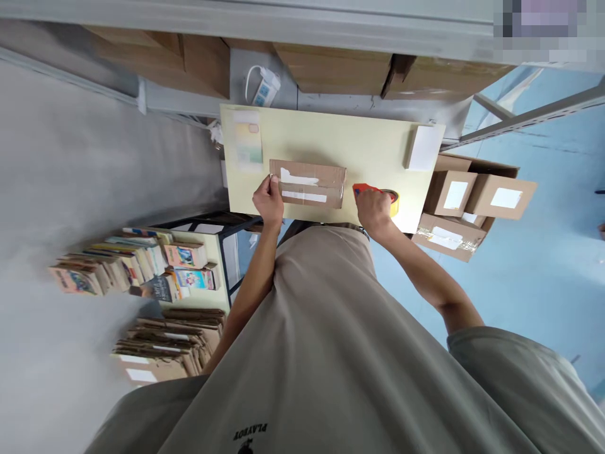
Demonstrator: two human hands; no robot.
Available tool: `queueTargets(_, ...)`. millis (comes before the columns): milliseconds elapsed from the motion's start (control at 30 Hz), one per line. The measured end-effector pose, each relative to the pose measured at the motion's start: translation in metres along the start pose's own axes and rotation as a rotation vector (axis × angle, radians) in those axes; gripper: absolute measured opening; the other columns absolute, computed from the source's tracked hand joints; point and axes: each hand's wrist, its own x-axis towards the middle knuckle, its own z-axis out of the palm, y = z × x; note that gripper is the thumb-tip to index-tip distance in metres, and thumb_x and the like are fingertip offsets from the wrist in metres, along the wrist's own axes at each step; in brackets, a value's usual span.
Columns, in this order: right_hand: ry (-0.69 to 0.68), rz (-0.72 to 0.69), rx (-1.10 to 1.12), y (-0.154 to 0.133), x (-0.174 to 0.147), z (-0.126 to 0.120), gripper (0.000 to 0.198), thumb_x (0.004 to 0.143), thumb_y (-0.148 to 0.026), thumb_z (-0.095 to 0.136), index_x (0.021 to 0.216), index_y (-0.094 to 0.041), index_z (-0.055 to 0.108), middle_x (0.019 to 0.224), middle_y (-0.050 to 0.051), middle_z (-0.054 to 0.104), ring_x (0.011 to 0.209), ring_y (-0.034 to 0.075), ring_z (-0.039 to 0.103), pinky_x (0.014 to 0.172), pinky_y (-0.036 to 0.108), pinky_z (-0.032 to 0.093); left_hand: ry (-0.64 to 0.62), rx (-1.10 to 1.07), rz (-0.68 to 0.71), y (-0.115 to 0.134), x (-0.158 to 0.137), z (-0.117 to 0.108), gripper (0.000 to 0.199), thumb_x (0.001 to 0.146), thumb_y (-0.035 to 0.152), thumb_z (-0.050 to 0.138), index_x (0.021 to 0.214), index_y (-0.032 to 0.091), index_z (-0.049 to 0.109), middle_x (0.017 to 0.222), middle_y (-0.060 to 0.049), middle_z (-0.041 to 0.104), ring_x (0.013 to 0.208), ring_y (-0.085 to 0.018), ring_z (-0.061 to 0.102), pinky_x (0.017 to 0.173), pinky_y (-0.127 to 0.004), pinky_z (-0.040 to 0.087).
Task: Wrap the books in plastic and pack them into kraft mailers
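A flat brown cardboard box point(309, 169) with torn white label strips lies on the pale yellow table point(312, 129). My left hand point(269, 200) pinches the box's left end between thumb and fingers. To the right of the box, my right hand point(374, 209) is wrapped round a red tape dispenser point(363, 188). A roll of yellow tape point(394, 203) shows on the dispenser beyond my fingers. The dispenser is apart from the box, over the table's right part. My palm hides much of its handle.
A white box point(424, 148) stands at the table's right end. Behind the table are large cartons point(335, 68) and a power strip point(266, 87). Smaller boxes fill an open carton point(479, 165) at right. Books point(125, 258) and flattened cardboard point(174, 343) are stacked at left.
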Motion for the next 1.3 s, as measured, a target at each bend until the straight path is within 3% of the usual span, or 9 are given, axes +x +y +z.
queueTargets(133,0.005,0.151,-0.002,0.004,-0.012,0.014,0.040,0.122,-0.040,0.060,0.132,-0.008,0.081,0.101,0.024,0.086,0.098,0.036,0.083,0.080,0.042,0.056,-0.008,-0.032,-0.031,-0.012,0.003,0.000,0.046,0.124,0.061,0.057,0.119,0.021,0.078,0.125,-0.016,0.088,0.127,-0.030,0.084,0.117,-0.037,0.064)
queueTargets(267,0.090,0.229,0.051,0.016,-0.034,-0.005,0.043,0.123,-0.039,0.061,0.135,-0.001,0.077,0.112,0.030,0.086,0.108,0.041,0.088,0.087,0.044,0.062,0.053,-0.052,0.101,0.002,0.005,0.002,0.085,0.118,0.085,0.056,0.171,0.019,0.063,0.183,-0.026,0.062,0.179,-0.039,0.054,0.149,-0.053,0.044)
queueTargets(400,0.356,0.285,0.137,0.021,-0.045,-0.055,0.048,0.124,-0.045,0.059,0.136,-0.001,0.072,0.111,0.032,0.084,0.106,0.044,0.087,0.089,0.047,0.064,-0.018,-0.183,0.552,0.081,-0.006,0.015,0.086,0.122,0.083,0.045,0.184,0.024,0.051,0.193,-0.020,0.051,0.190,-0.036,0.034,0.158,-0.056,0.027)
queueTargets(567,0.865,0.166,0.214,0.025,-0.040,-0.127,0.044,0.124,-0.046,0.047,0.141,-0.009,0.064,0.111,0.024,0.081,0.105,0.042,0.083,0.096,0.054,0.067,-0.120,-0.331,1.021,0.207,-0.016,0.037,0.064,0.131,0.063,0.031,0.178,0.029,0.060,0.180,-0.013,0.068,0.182,-0.031,0.050,0.155,-0.056,0.034)
queueTargets(800,1.096,0.045,0.193,0.045,0.043,-0.209,0.054,0.121,-0.017,0.017,0.144,-0.012,0.065,0.134,0.023,0.076,0.136,0.039,0.080,0.124,0.069,0.059,-0.156,-0.448,1.047,0.278,0.005,0.053,0.071,0.130,0.072,0.025,0.181,0.033,0.053,0.180,-0.011,0.067,0.176,-0.030,0.058,0.150,-0.054,0.042)
queueTargets(933,1.097,0.026,0.198,0.053,0.090,-0.231,0.053,0.122,-0.018,0.025,0.156,-0.009,0.065,0.143,0.023,0.076,0.150,0.040,0.073,0.136,0.081,0.046,-0.262,-0.419,0.985,0.259,0.003,0.037,0.077,0.128,0.077,0.027,0.181,0.029,0.055,0.183,-0.015,0.064,0.176,-0.032,0.056,0.151,-0.056,0.041)
queueTargets(1067,1.142,0.039,0.173,0.050,0.077,-0.206,0.059,0.126,-0.030,0.031,0.178,-0.010,0.051,0.175,0.030,0.059,0.172,0.040,0.052,0.147,0.077,0.032,-0.311,-0.374,0.803,0.186,0.015,0.015,0.080,0.126,0.082,0.033,0.172,0.025,0.064,0.178,-0.019,0.069,0.170,-0.034,0.063,0.148,-0.057,0.045)
queueTargets(1167,1.177,0.016,0.273,0.034,0.049,-0.137,0.066,0.128,-0.037,0.020,0.187,-0.013,0.039,0.189,0.027,0.045,0.181,0.041,0.043,0.145,0.078,0.037,-0.260,-0.296,0.517,0.098,0.029,0.000,0.089,0.119,0.092,0.040,0.164,0.022,0.069,0.170,-0.024,0.073,0.166,-0.039,0.066,0.146,-0.060,0.048)
queueTargets(1300,0.782,-0.006,0.544,-0.008,0.017,-0.014,0.070,0.127,-0.053,0.031,0.185,-0.017,0.045,0.177,0.031,0.063,0.165,0.047,0.066,0.130,0.073,0.059,-0.225,-0.152,0.074,-0.004,0.026,-0.022,0.080,0.112,0.088,0.065,0.152,0.019,0.073,0.166,-0.027,0.074,0.160,-0.044,0.071,0.136,-0.061,0.057)
